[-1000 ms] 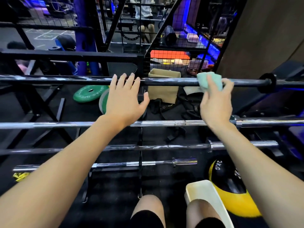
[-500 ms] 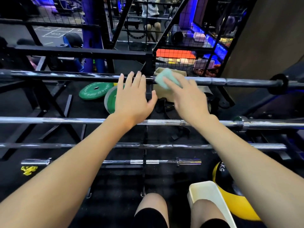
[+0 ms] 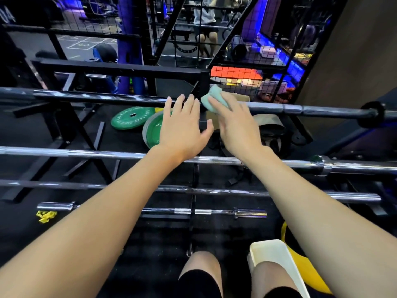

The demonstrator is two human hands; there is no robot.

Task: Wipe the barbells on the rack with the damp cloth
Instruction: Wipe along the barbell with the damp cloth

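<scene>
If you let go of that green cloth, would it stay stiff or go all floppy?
Probably floppy: the cloth looks bunched and squashed under the right hand against the top barbell. Likely light too, since fingers alone hold it.

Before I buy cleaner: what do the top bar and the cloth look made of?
Top bar: likely metal with a dark, worn finish, going by its dull sheen and pale scuffs. Cloth: soft pale-green fabric, bunched under the right hand; the fibre can't be told.

My left hand (image 3: 182, 127) rests just left of my right hand (image 3: 238, 127) on the farthest barbell (image 3: 300, 109), cloth (image 3: 214, 97) under the right. Three more barbells lie nearer me, weight plates (image 3: 132, 120) on the floor beyond.
</scene>
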